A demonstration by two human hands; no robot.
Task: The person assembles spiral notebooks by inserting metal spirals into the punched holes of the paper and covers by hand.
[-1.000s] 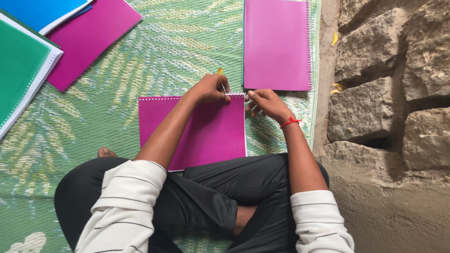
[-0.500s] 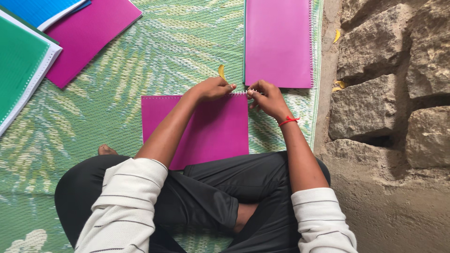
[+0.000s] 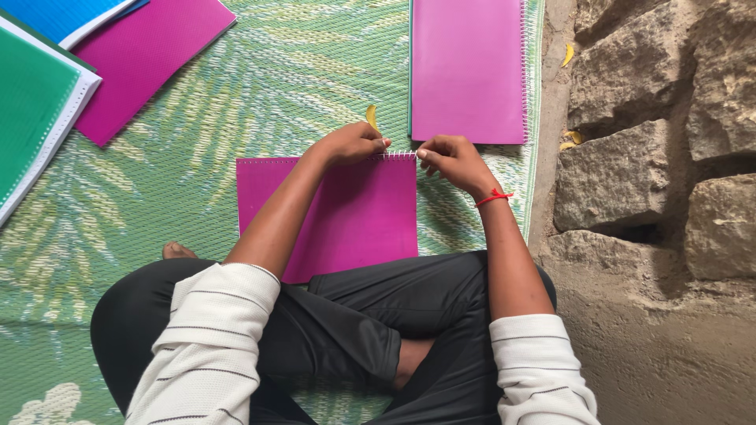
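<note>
A magenta notebook (image 3: 358, 212) lies on the green patterned mat (image 3: 236, 94) in front of my crossed legs, its white spiral wire (image 3: 398, 155) along the far edge. My left hand (image 3: 353, 143) pinches the wire near the notebook's far right part. My right hand (image 3: 447, 156), with a red thread on its wrist, grips the wire's end at the far right corner. Both hands are close together, fingers curled on the wire.
A second magenta spiral notebook (image 3: 467, 67) lies just beyond my hands. At the far left lie another magenta cover (image 3: 146, 59), a green notebook (image 3: 35, 102) and a blue one (image 3: 67, 14). A rough stone wall (image 3: 661, 142) borders the mat on the right. A yellow leaf (image 3: 372, 118) lies near my left hand.
My hands have stayed at the spiral wire on the far right corner, with small finger shifts. The view has drifted slightly.
</note>
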